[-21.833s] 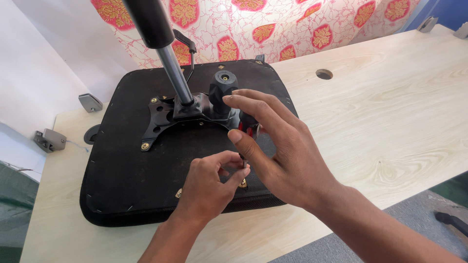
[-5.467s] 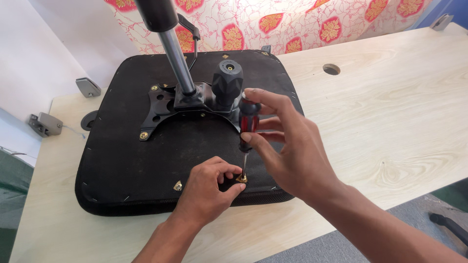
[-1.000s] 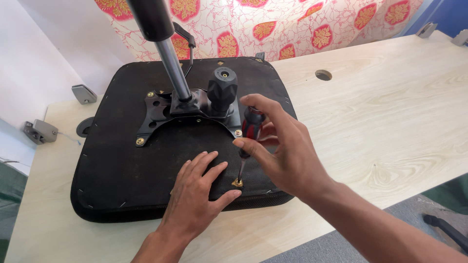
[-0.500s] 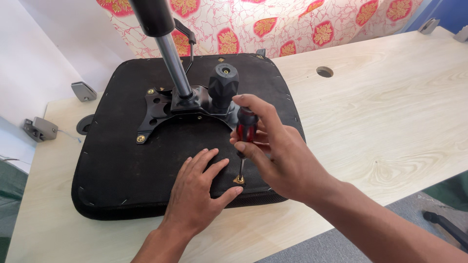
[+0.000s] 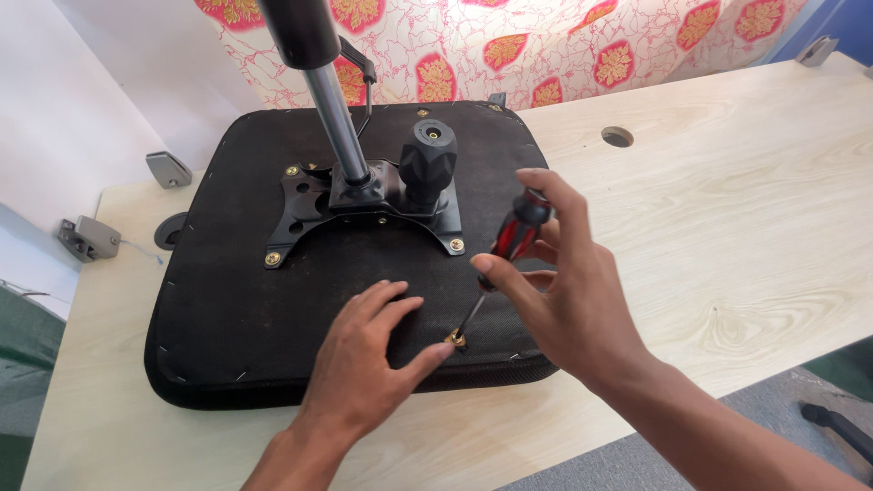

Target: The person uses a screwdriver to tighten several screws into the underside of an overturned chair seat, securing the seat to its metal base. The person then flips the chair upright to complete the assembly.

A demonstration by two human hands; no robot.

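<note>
An upturned black chair seat (image 5: 236,300) lies on the light wooden table (image 5: 727,218). A black metal bracket (image 5: 300,214) with brass screws, a chrome column (image 5: 335,114) and a black knob (image 5: 428,162) stand on it. My right hand (image 5: 568,300) grips a red-and-black screwdriver (image 5: 509,241), whose tip sits on a brass screw (image 5: 456,339) near the seat's front edge. My left hand (image 5: 364,359) lies flat on the seat, fingers spread, with the thumb tip next to that screw.
A round cable hole (image 5: 617,136) is in the table at the right, another (image 5: 169,232) at the seat's left. Grey clamps (image 5: 88,238) sit on the left edge. A red-patterned cloth (image 5: 546,45) hangs behind the table.
My left hand has stayed flat on the seat. The right hand has turned on the screwdriver handle, and the view has shifted slightly.
</note>
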